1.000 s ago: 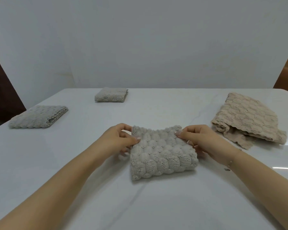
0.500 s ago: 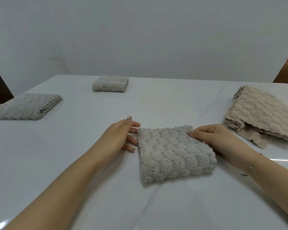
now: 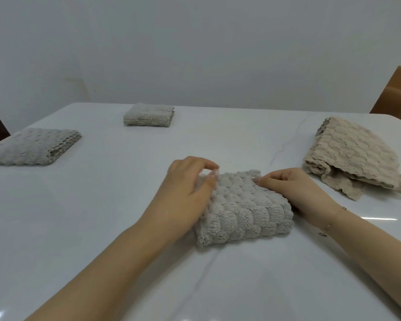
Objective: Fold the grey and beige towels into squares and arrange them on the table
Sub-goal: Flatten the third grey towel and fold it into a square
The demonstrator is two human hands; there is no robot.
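A grey bubble-textured towel (image 3: 245, 207), folded to a square, lies on the white marble table (image 3: 102, 216) in front of me. My left hand (image 3: 185, 193) rests on its left side with fingertips pinching the far left corner. My right hand (image 3: 294, 191) pinches the far right corner. Two more folded grey towels lie farther off: one at the far left (image 3: 30, 147), one at the back (image 3: 148, 114). A beige towel (image 3: 350, 156) lies loosely folded at the right.
A pale wall stands behind the table. A brown chair back (image 3: 396, 93) shows at the far right edge, and a dark object at the far left edge. A thin bracelet circles my right wrist.
My left hand, open beside the towel half a second ago, has moved onto it and now pinches its far left corner. The right hand keeps its hold. The view shifted slightly.
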